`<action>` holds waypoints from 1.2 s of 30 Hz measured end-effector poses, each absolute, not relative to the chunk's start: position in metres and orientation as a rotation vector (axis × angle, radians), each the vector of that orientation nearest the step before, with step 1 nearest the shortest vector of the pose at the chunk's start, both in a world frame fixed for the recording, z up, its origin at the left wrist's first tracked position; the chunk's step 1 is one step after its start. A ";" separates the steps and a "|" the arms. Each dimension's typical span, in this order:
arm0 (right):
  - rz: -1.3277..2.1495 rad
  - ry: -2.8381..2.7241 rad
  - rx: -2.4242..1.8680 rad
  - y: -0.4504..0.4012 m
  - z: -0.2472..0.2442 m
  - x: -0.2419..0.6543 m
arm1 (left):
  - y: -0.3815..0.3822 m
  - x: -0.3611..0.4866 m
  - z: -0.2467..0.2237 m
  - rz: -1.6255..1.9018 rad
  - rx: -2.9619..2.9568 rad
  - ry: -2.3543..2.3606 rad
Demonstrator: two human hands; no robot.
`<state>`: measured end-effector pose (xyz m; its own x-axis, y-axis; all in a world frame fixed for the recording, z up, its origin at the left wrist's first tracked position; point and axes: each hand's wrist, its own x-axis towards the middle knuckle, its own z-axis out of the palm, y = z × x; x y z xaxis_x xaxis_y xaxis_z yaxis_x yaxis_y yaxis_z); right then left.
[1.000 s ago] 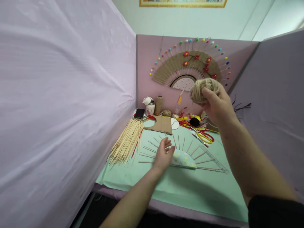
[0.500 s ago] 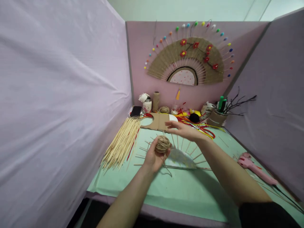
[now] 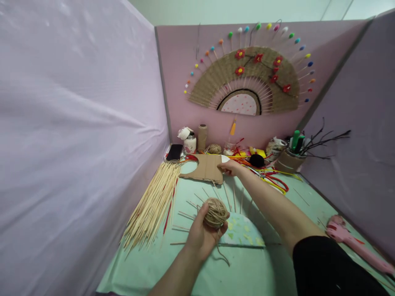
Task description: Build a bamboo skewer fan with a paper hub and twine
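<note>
A ball of brown twine (image 3: 215, 213) rests in my left hand (image 3: 202, 238), its loose end hanging below the fingers. Under and behind that hand lies a half-round patterned piece (image 3: 242, 230) with thin sticks fanning out around it on the green table cover (image 3: 237, 271). My right hand (image 3: 229, 167) is at the right edge of a cut cardboard sheet (image 3: 207, 168), its fingers closed on that edge.
Many thin wooden sticks (image 3: 154, 201) lie at the left. A pink glue gun (image 3: 354, 242) is at the right. Along the back stand a jar (image 3: 190, 144), a cardboard tube (image 3: 202, 138) and a pen holder (image 3: 288, 160). A decorated fan (image 3: 228, 74) hangs on the back wall.
My right hand has come down onto the cardboard's edge, and its fingers have closed. The camera view has shifted, so the left hand and twine ball appear lower.
</note>
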<state>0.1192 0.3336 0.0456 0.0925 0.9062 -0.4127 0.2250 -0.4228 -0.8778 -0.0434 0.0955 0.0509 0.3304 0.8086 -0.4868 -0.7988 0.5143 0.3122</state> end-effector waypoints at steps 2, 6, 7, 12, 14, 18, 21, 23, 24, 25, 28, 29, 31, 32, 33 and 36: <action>1.368 -1.114 -1.704 0.333 0.048 0.124 | 0.094 -0.043 0.049 1.046 0.022 0.639; 1.243 -1.151 -1.511 0.321 0.074 0.145 | 0.093 -0.043 0.049 1.039 0.036 0.624; 1.188 -1.160 -1.446 0.315 0.083 0.153 | 0.092 -0.043 0.049 1.038 0.039 0.631; 0.849 -1.111 -1.112 0.287 0.128 0.198 | 0.093 -0.041 0.048 1.029 0.071 0.663; 0.761 -1.034 -0.923 0.278 0.138 0.207 | 0.092 -0.041 0.047 1.022 0.111 0.655; 1.098 -1.045 -0.805 0.266 0.137 0.184 | 0.085 -0.043 0.048 0.952 0.398 0.566; 1.487 -1.159 -0.824 0.257 0.115 0.126 | 0.076 -0.050 0.052 0.955 0.626 0.477; 1.612 -1.237 -0.853 0.250 0.094 0.076 | 0.072 -0.058 0.057 1.044 0.715 0.461; 1.669 -1.283 -0.870 0.247 0.084 0.051 | 0.071 -0.064 0.059 1.110 0.755 0.481; 1.721 -1.335 -0.891 0.243 0.074 0.028 | 0.072 -0.070 0.062 1.187 0.793 0.524; 1.821 -1.521 -0.986 0.235 0.052 -0.024 | 0.082 -0.090 0.069 1.440 0.857 0.756; 1.831 -1.589 -1.018 0.234 0.048 -0.034 | 0.088 -0.096 0.071 1.497 0.844 0.839; 1.807 -1.729 -1.082 0.233 0.042 -0.042 | 0.100 -0.106 0.072 1.561 0.756 0.962; 1.772 -1.800 -1.115 0.235 0.041 -0.040 | 0.106 -0.109 0.071 1.571 0.696 0.992; 1.726 -1.872 -1.149 0.239 0.040 -0.036 | 0.111 -0.112 0.069 1.575 0.635 1.004; 1.531 -2.069 -1.278 0.267 0.043 -0.011 | 0.120 -0.116 0.061 1.582 0.491 1.003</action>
<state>-0.0111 0.2666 0.0425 -0.5758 0.7701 -0.2746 0.4877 0.0539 -0.8714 -0.1165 0.1198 0.0613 -0.2700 0.9414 -0.2023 -0.5846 0.0067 0.8113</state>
